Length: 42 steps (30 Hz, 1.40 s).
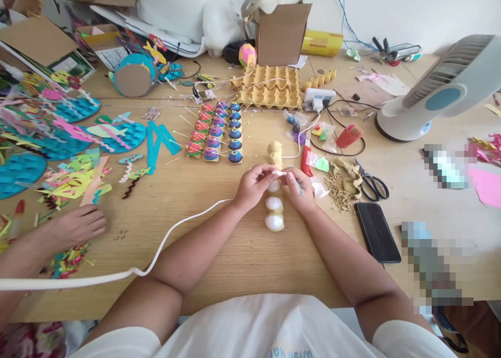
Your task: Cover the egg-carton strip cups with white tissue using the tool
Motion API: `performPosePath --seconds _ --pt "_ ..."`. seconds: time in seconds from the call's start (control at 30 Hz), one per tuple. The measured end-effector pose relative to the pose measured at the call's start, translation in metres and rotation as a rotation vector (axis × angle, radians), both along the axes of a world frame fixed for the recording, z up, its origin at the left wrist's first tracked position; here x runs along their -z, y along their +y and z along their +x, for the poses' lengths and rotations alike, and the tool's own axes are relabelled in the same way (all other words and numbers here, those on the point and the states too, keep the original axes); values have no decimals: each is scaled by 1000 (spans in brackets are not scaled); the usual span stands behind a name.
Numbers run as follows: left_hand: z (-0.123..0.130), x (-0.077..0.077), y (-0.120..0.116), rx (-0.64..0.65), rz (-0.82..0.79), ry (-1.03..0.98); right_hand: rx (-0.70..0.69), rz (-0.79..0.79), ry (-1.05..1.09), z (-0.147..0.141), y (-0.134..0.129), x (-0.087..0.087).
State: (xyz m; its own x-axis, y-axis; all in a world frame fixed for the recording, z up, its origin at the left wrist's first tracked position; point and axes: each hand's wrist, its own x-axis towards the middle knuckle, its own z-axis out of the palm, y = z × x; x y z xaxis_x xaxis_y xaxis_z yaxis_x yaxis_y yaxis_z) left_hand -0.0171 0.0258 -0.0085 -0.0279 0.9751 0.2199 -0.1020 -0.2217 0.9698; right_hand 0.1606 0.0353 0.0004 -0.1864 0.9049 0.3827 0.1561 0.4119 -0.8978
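A strip of egg carton (275, 149) stands lengthwise in front of me, its cups upside down like a row of bumps. The nearer bumps are coated in white modelling clay (273, 203), while the far ones are bare tan. My left hand (255, 185) pinches a small piece of white clay (278, 173) above the strip's middle. From the other side, my right hand (300, 193) pinches the same piece between thumb and fingers. A thin blue stick (300, 189) pokes out of my right hand; its other end is hidden.
Painted carton strips with pins (214, 133) stand behind to the left. To the right lie scissors (373, 185), a phone (378, 233), carton scraps (344, 180) and a fan (426, 97). A white cable (172, 238) crosses my left arm. Another person's hand (78, 225) rests among paper bits.
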Motion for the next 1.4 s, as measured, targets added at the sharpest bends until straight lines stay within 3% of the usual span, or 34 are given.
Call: performPosePath --seconds 0.23,0.6,0.93,1.17,1.4 --pt "1 2 1 -39 -22 -43 44 27 -21 -6 -1 -1" --pt "1 1 -3 -53 63 66 93 38 -17 -5 0 0" --pt "2 7 4 31 -37 -64 76 42 -31 -5 2 0" --pt "1 7 8 -47 -19 -107 135 61 -17 -4 4 1" --pt "0 7 5 -52 41 -37 105 103 -63 -5 2 1"
